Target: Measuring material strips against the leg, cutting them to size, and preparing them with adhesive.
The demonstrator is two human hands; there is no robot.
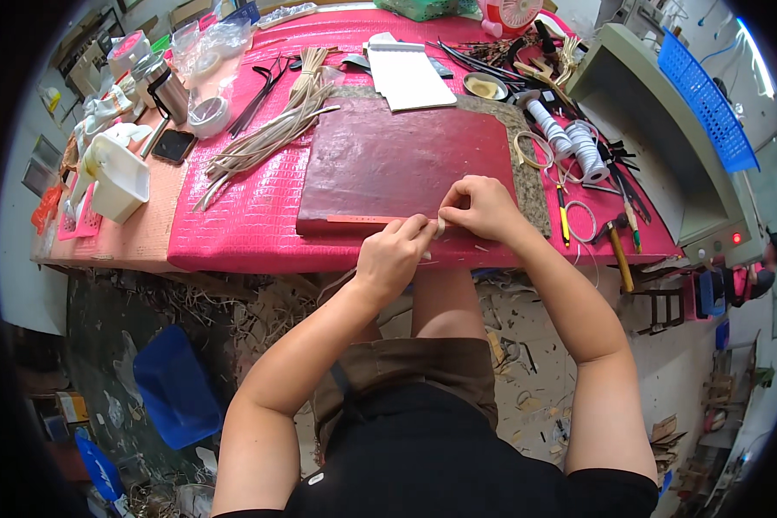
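Observation:
Near the front edge of the dark red work board, my two hands come close together. My left hand is closed, its fingertips pinching a narrow pale strip. From the other side, my right hand pinches at the same strip with thumb and forefinger. Only a short piece of it shows between the fingers. A thin cord-like length hangs below my left wrist, over the table edge. Beside my left fingers, an orange-red flat strip with small dark marks lies along the board's near edge.
Bundled pale strips lie left of the board, white paper behind it. To the right are white cord spools, a yellow pen, a wooden-handled hammer and a grey machine housing. A steel flask stands far left.

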